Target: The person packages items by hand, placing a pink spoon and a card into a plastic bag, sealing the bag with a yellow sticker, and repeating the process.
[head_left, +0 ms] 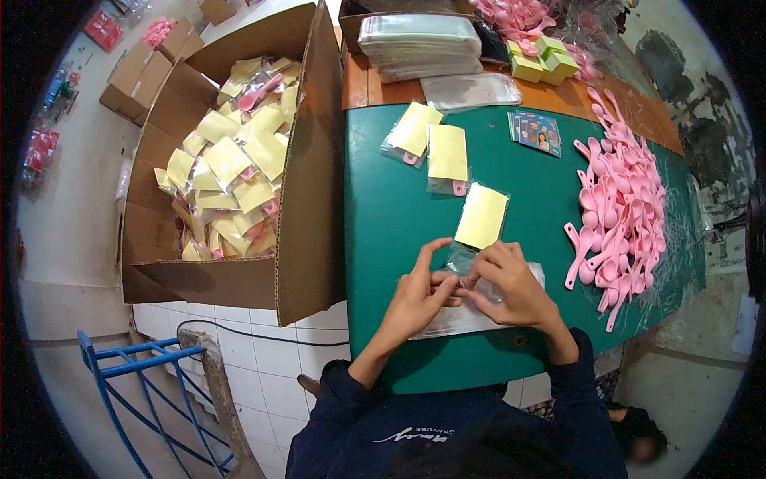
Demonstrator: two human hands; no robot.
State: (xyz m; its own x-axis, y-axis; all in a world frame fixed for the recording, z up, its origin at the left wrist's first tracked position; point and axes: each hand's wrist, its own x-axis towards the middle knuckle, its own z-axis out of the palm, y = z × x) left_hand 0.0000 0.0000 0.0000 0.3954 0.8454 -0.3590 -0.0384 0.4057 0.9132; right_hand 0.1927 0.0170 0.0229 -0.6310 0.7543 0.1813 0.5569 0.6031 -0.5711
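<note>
Head view: left hand [413,302] and right hand [515,289] sit close together over clear bags [453,323] on green counter [391,223], fingertips at thin film, pinch hidden; pink spoons [610,211] lie heaped at right, seemingly for reach; carton [309,176] at left holds filled pouches [227,160], presumably for containment

A small packing workshop is shown: pink plastic spoons [618,211] are heaped on a green-topped table [383,239], clear plastic sleeves [419,40] are stacked, and a brown cardboard box [311,160] is filled with bagged pieces.
</note>
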